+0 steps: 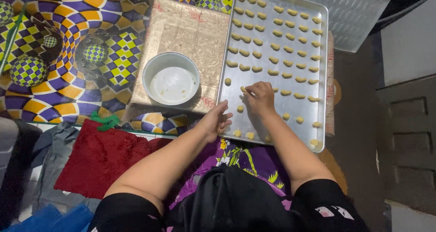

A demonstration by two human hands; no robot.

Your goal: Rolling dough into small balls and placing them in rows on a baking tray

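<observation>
Right hand (260, 97) pinches a dough piece (244, 90) at centre frame on the baking tray (323, 77). Left hand (217, 119), fingers loosely open, rests on the tray's near-left edge. Bare metal surrounds the lower rows.

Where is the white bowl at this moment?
In the head view, the white bowl sits left of the metal baking tray, on a beige patterned box, just beyond the left hand.

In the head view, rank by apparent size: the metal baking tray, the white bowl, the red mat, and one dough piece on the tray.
1. metal baking tray, largest.
2. red mat: partly hidden by an arm and nearer the camera, so its rank against the tray is unsure.
3. white bowl.
4. dough piece, smallest.
</observation>
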